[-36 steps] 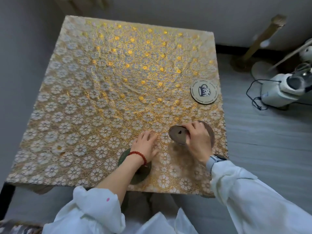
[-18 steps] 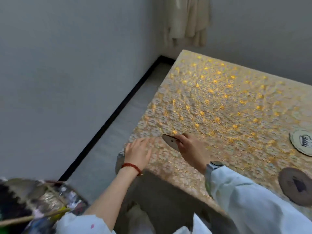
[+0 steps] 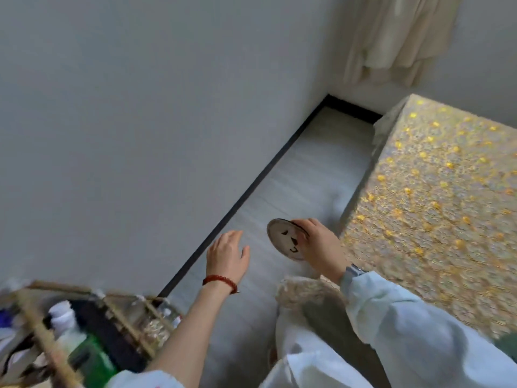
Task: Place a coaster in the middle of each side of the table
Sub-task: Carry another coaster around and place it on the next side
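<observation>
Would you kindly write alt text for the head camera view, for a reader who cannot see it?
A person's right hand holds a round coaster tilted in the air over a grey floor, just off the left edge of a table covered in gold floral lace. The left hand, with a red bead bracelet at the wrist, is open and empty beside it.

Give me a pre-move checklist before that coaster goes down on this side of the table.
1. Coaster held in the right hand: ok.
2. Left hand empty, fingers spread: ok.
3. Coaster over the table: not ok, it is over the floor, beside the edge.
4. Coaster flat: not ok, tilted.
5. Cloth along this edge bare where it shows: ok.
6. Middle of this side located: cannot tell, the image is blurred.
</observation>
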Demonstrator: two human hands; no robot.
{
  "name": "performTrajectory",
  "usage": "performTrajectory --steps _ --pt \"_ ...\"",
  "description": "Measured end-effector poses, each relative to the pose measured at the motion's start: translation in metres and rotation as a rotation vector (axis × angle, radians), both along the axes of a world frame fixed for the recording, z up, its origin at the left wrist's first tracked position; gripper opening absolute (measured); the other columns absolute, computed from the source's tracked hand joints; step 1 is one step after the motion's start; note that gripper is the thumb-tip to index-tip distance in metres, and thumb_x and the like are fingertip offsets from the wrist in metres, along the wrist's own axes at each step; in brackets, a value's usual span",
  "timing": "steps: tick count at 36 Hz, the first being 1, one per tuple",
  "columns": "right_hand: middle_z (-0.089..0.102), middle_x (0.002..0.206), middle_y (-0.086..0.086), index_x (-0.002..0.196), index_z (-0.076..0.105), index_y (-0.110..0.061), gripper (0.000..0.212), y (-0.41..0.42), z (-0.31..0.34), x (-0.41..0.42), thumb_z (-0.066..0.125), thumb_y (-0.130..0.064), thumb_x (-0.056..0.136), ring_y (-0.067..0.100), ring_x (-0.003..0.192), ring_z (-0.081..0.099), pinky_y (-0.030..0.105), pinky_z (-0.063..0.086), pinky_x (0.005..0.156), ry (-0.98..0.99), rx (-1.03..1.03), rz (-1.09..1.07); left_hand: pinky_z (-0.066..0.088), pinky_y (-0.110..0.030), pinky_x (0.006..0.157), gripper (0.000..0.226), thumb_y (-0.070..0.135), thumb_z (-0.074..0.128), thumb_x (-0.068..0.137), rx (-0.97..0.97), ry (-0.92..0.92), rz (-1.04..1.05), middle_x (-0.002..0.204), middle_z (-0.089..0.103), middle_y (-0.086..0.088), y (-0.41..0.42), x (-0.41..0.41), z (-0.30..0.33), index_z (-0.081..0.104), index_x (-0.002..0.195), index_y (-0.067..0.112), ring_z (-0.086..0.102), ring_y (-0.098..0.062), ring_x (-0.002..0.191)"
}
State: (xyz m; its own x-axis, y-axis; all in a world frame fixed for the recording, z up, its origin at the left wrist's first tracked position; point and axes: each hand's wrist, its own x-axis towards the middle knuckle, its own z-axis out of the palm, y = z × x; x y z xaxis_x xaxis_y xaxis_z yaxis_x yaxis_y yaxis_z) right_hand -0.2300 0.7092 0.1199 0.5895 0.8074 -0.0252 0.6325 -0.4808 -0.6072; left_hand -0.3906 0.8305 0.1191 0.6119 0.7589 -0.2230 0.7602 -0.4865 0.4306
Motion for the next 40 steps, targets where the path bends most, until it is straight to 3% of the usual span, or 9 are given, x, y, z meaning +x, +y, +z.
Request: performTrajectory --steps 10,20,30,36,40 --pt "0.064 0.104 0.010 0.106 0.058 -0.015 0.026 0.104 -0.023 0.058 0.052 -0.010 0.081 0.032 0.094 0.059 0.044 0.049 0.079 0.158 -0.033 -0.193 0.033 -0.041 0.103 0.042 0.024 0.047 0.088 0.008 0.001 -0.155 0.134 0.048 -0.007 0.113 0.066 -0.014 0.043 0.129 0.018 0.040 -0.026 0.124" --pt "0.063 0.102 0.006 0.110 0.060 -0.021 0.027 0.158 -0.015 0.120 0.050 -0.014 0.086 0.030 0.092 0.060 0.041 0.050 0.072 0.093 -0.056 -0.402 0.026 -0.039 0.108 0.045 0.029 0.043 0.090 0.036 0.084 -0.439 0.143 0.037 -0.005 0.216 0.171 -0.004 0.038 0.133 0.020 0.031 -0.022 0.132" --pt "0.067 0.106 0.005 0.107 0.059 -0.016 0.022 0.143 -0.009 0.182 0.055 -0.019 0.086 0.026 0.094 0.062 0.043 0.052 0.078 0.082 -0.023 -0.844 0.027 -0.039 0.109 0.045 0.032 0.041 0.091 -0.032 0.095 -0.892 0.144 0.036 -0.005 0.218 0.321 -0.014 0.035 0.134 0.021 0.030 -0.020 0.133" --pt "0.066 0.106 0.008 0.108 0.060 -0.013 0.021 0.119 -0.016 0.215 0.050 -0.015 0.089 0.024 0.092 0.059 0.030 0.045 0.073 0.088 0.034 -1.184 0.027 -0.041 0.110 0.044 0.031 0.042 0.091 -0.020 0.074 -1.158 0.142 0.038 -0.007 0.211 0.400 -0.015 0.037 0.133 0.019 0.031 -0.021 0.132" --pt "0.065 0.108 0.013 0.112 0.058 -0.008 0.025 0.096 -0.020 0.234 0.045 -0.009 0.091 0.029 0.093 0.060 0.038 0.051 0.075 0.084 0.059 -1.356 0.029 -0.042 0.109 0.044 0.031 0.042 0.091 -0.001 0.121 -1.332 0.141 0.038 -0.009 0.193 0.447 -0.024 0.036 0.133 0.019 0.032 -0.024 0.132"
